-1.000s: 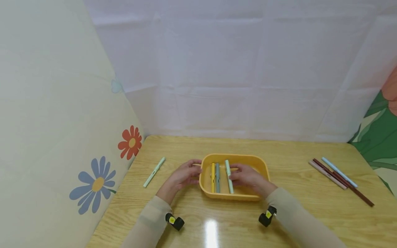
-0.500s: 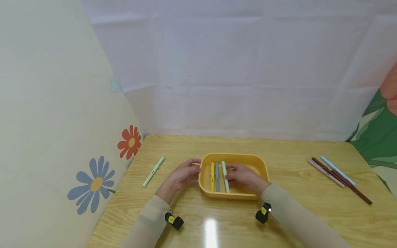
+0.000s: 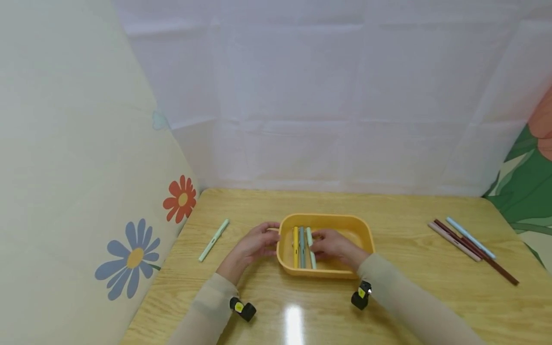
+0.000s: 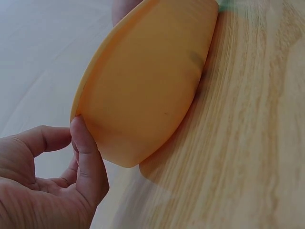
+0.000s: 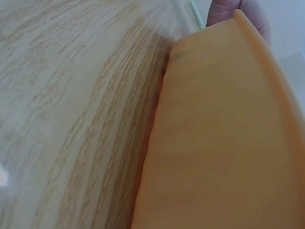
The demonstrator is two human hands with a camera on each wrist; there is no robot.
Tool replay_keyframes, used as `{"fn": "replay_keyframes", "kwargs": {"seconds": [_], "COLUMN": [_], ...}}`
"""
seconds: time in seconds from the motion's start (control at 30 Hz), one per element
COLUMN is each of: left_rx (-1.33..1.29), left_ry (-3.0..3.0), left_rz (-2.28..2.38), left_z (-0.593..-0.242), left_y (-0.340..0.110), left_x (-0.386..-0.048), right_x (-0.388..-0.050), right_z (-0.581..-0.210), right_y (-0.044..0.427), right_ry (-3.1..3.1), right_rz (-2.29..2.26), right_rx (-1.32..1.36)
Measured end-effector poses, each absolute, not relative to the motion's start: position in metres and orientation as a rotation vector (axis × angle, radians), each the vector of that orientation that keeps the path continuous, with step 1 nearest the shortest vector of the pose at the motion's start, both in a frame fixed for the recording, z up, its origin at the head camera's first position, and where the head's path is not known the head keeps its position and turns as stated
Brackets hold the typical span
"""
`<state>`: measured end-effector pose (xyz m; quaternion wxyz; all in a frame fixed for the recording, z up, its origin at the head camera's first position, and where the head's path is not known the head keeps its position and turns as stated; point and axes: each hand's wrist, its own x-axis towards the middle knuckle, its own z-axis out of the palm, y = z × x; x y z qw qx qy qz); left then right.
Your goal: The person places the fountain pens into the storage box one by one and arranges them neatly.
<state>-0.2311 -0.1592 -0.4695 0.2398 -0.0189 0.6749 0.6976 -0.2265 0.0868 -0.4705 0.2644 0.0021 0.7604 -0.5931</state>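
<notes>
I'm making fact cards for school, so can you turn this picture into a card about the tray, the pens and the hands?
Middle: yellow-orange tray on a wooden table
In the tray: yellow pen, gray pen, mint pen, side by side
Left hand: holds the tray's rim at its left end
Right hand: inside the tray, pinching the mint pen
Table, left: second mint pen
Table, right: pink pen, light blue pen, long dark brown shape (maybe two pens)
</notes>
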Motion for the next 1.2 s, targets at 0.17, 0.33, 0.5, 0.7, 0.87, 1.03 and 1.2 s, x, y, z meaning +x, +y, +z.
{"fn": "replay_keyframes", "kwargs": {"seconds": [0.17, 0.33, 0.5, 0.7, 0.87, 1.03, 1.2], "left_rx": [-0.06, -0.06, -0.062, -0.066, -0.085, -0.072, -0.063], "left_ry": [1.847, 1.846, 1.845, 1.837, 1.841, 1.844, 1.858], "left_rz": [1.911, 1.916, 1.919, 1.921, 1.928, 1.921, 1.91], "left_z": [-0.469, -0.469, -0.47, -0.47, -0.471, -0.47, -0.47], "left_y": [-0.158, -0.158, -0.157, -0.157, -0.157, -0.157, -0.158], "left_x": [-0.231, -0.232, -0.232, -0.232, -0.233, -0.233, -0.232], "right_x": [-0.226, -0.226, -0.222, -0.217, -0.214, -0.215, -0.211], "right_z": [-0.471, -0.469, -0.468, -0.461, -0.456, -0.451, -0.442], "right_y": [0.085, 0.084, 0.085, 0.092, 0.107, 0.126, 0.142], "right_ry": [2.093, 2.14, 2.17, 2.224, 2.253, 2.288, 2.337], "right_rz": [-1.565, -1.535, -1.542, -1.48, -1.453, -1.411, -1.334], "right_rx": [-0.004, -0.048, -0.057, -0.041, -0.119, -0.245, -0.388]}}
